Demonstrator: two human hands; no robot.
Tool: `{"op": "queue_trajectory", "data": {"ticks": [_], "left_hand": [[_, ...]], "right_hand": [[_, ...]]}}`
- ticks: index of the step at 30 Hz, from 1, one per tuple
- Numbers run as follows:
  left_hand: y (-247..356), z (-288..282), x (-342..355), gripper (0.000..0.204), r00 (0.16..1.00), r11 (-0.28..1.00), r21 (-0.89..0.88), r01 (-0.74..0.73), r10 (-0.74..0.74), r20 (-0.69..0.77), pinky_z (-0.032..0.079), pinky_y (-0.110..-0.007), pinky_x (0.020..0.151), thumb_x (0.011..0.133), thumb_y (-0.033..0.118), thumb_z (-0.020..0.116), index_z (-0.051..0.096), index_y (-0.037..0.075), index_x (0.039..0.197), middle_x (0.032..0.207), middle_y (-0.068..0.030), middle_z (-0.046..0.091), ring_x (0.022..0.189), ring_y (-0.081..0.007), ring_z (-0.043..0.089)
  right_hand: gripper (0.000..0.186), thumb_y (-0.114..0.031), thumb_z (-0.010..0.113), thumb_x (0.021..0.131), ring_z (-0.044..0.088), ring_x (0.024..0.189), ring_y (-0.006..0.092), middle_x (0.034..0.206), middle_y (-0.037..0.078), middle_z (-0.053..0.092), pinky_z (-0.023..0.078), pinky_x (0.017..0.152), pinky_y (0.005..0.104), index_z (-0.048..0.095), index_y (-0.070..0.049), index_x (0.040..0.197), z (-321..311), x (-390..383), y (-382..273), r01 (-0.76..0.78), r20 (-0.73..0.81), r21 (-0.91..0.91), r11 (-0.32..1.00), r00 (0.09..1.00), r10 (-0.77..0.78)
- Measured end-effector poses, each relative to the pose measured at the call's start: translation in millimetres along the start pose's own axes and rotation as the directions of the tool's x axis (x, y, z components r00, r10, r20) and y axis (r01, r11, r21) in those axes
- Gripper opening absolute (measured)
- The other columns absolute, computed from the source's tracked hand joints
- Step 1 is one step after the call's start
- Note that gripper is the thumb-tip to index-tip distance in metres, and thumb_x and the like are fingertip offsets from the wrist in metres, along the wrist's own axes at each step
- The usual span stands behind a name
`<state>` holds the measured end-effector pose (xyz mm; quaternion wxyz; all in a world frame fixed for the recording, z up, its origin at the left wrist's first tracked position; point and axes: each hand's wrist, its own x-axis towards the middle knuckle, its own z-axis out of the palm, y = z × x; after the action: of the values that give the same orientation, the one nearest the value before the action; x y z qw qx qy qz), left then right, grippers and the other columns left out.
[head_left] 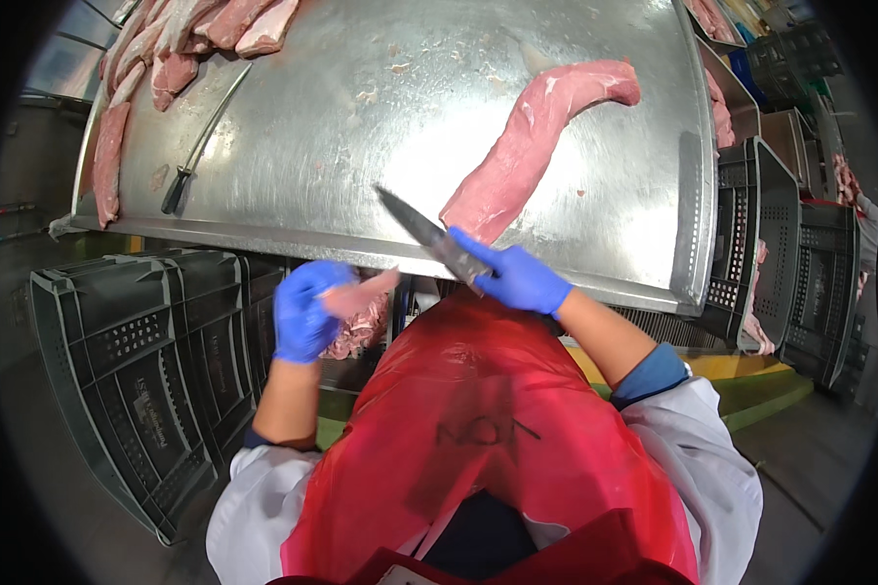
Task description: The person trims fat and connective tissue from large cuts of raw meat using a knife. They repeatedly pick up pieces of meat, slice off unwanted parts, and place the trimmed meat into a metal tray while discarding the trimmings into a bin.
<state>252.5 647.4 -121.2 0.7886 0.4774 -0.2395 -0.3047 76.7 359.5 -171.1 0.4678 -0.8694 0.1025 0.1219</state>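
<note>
Red apron (pixel 488 429) fills the view nearest me, just below the near edge of the steel table (pixel 361 127). On that table, toward its right edge, lies 1 long pink loin (pixel 532 146), untouched, running from the far right down toward the near edge. Grey crates (pixel 137 361) stand below the table's left side. My left hand (pixel 307 310), forearm raised, is closed around a small trimmed strip of meat (pixel 366 291) held off the table's near edge above the crates. My right hand (pixel 519 276) grips the knife (pixel 429 237), blade angled up-left over the table. Keeping that edge pointed away from my left hand seems wise while the strip is carried.
</note>
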Motion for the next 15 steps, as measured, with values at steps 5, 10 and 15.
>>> {"op": "queue_trajectory", "data": {"ticks": [5, 10, 15], "left_hand": [[21.7, -68.5, -58.5, 0.011, 0.890, 0.849, 0.355, 0.391, -0.251, -0.381, 0.045, -0.024, 0.073, 0.093, 0.009, 0.071, 0.062, 0.005, 0.090, 0.086, -0.0014, 0.061, 0.077, -0.0089, 0.055], [-25.2, -108.4, -83.4, 0.020, 0.761, -0.061, 0.874, 0.482, -0.465, -0.452, 0.051, -0.035, 0.065, 0.088, 0.010, 0.071, 0.061, 0.001, 0.103, 0.079, -0.0123, 0.066, 0.067, -0.0204, 0.062], [-40.4, -45.7, -37.6, 0.034, 0.831, 0.035, 0.840, 0.541, -0.177, -0.527, 0.053, -0.037, 0.069, 0.087, 0.012, 0.072, 0.061, 0.001, 0.117, 0.084, -0.0152, 0.067, 0.072, -0.0249, 0.065]], "right_hand": [[0.076, -0.014, 0.059, 0.095, 0.062, 0.060, 0.0126, 0.078, 0.008, 0.067, 0.055, 0.059, 0.0300, 0.025, -0.030, 0.161, -145.3, 63.5, 98.2, -0.189, -0.432, 0.212, 0.959, 0.862, 0.265], [0.079, -0.006, 0.058, 0.091, 0.058, 0.054, 0.0131, 0.075, 0.007, 0.064, 0.049, 0.051, 0.0278, 0.023, -0.012, 0.161, -216.4, 126.3, 168.4, -0.119, -0.442, 0.518, 0.847, 0.811, 0.384], [0.075, -0.011, 0.057, 0.097, 0.062, 0.058, 0.0132, 0.078, 0.009, 0.066, 0.054, 0.057, 0.0309, 0.021, -0.024, 0.162, -167.4, 39.6, 130.0, -0.251, -0.231, 0.460, 0.852, 0.892, 0.388]]}}
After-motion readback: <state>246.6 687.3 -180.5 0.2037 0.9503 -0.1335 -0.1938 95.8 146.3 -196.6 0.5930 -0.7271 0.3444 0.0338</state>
